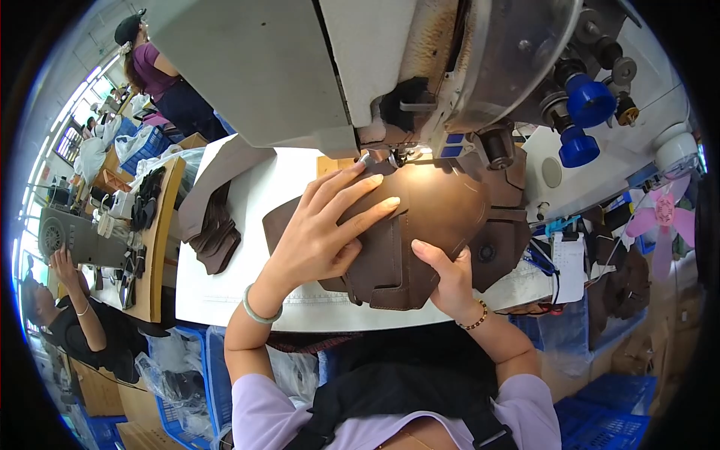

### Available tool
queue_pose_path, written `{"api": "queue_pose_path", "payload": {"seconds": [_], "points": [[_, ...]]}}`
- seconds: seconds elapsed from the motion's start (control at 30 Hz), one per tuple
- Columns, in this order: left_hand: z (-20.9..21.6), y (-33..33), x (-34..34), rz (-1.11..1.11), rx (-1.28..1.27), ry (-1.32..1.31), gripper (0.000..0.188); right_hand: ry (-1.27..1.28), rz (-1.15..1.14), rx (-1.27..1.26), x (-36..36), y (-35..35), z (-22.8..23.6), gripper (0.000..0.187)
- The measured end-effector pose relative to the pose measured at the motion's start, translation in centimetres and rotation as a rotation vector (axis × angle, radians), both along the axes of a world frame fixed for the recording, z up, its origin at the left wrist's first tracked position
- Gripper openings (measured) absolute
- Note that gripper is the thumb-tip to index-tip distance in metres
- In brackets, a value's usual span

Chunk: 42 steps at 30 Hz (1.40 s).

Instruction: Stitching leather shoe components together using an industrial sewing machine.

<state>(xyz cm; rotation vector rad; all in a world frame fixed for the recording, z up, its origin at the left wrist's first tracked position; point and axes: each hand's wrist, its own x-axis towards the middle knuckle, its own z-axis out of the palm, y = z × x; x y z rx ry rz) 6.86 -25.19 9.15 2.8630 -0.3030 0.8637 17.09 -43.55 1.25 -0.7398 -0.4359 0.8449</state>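
A brown stitched leather panel [444, 204], apparently part of a bag, lies under the needle area of a sewing machine [251, 71]. The machine's lamp lights its far part. My left hand [319, 221] rests on top of the leather with fingers stretched out, their tips close to the presser foot [397, 157]. At the near right edge, my right hand [450, 285] grips the panel, thumb on top and the other fingers mostly hidden beneath. More dark brown leather [495, 251] with a round fitting shows right of the panel.
Stacked brown leather strips [215, 232] lie left on the white table [262, 195]. Blue knobs [589, 101] jut from the machine at right, near a pink fan [663, 208]. Blue crates [184, 390] stand below. Two people are at left, one beside another machine [75, 238].
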Motion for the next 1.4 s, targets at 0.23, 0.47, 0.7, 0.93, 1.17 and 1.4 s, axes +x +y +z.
{"api": "queue_pose_path", "payload": {"seconds": [0.23,0.47,0.7,0.93,1.17,1.4], "points": [[0.3,0.0,-0.1,-0.013,-0.005,0.000,0.069,-0.066,-0.129,-0.042,-0.7,0.3,1.1,0.025],[0.6,-0.1,-0.2,-0.008,0.003,0.011,0.067,-0.008,-0.149,-0.015,-0.8,0.3,1.8,0.010],[0.9,-0.2,-0.4,0.017,0.057,0.044,0.066,-0.039,-0.180,-0.035,-1.0,0.5,1.8,0.010],[1.3,0.0,-0.3,-0.014,0.049,0.058,0.066,-0.079,-0.200,-0.085,-0.7,0.5,1.9,0.013],[1.4,0.0,-0.3,-0.005,0.028,0.084,0.066,-0.072,-0.167,-0.050,-0.8,0.5,1.5,0.013],[1.8,0.9,0.5,0.000,0.061,0.090,0.065,-0.042,-0.112,-0.008,0.4,1.2,1.9,0.015]]}}
